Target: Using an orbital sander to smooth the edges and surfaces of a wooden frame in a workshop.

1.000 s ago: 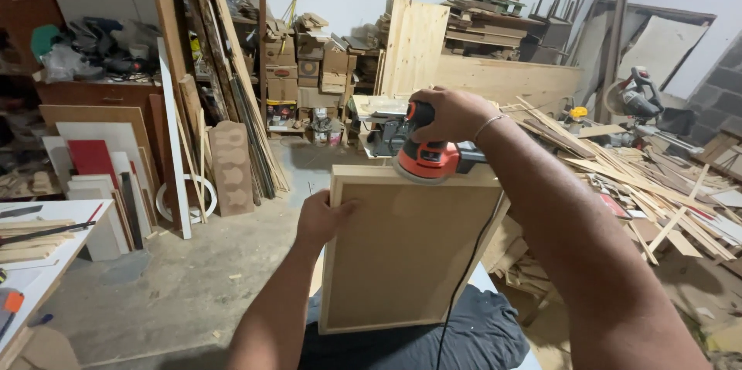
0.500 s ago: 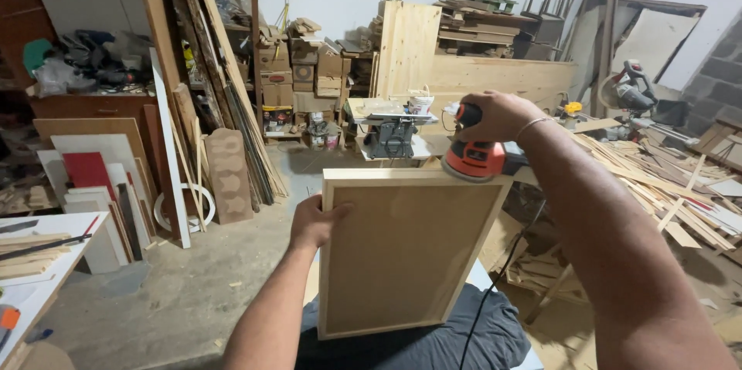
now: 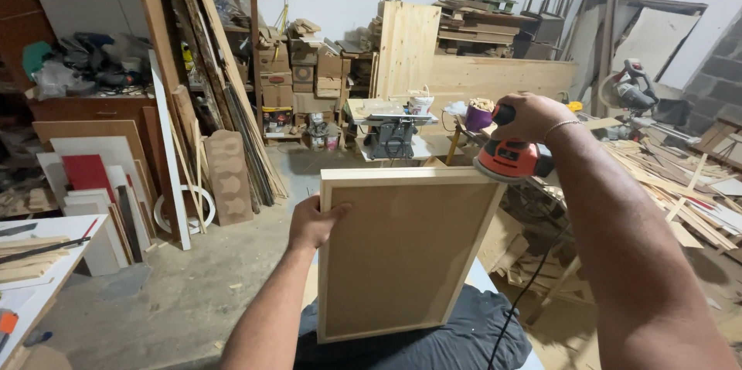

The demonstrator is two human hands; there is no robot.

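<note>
One framed wooden panel (image 3: 406,250) stands upright on a dark cloth (image 3: 433,343). The left hand (image 3: 313,223) clasps the panel's left edge, while the right hand (image 3: 525,116) clenches one orange sander (image 3: 510,160) pressed on the panel's top right corner. Beyond the panel, a purple tub (image 3: 478,116) holds pale scraps.

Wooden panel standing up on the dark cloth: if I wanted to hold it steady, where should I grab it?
Probably the left side rail of the wooden panel, about where the left hand grips it now. Come from the left. The panel stands upright and tilts a little, and its raised frame gives fingers an edge to wrap. The top right corner is taken by the orange sander under the right hand.
</note>
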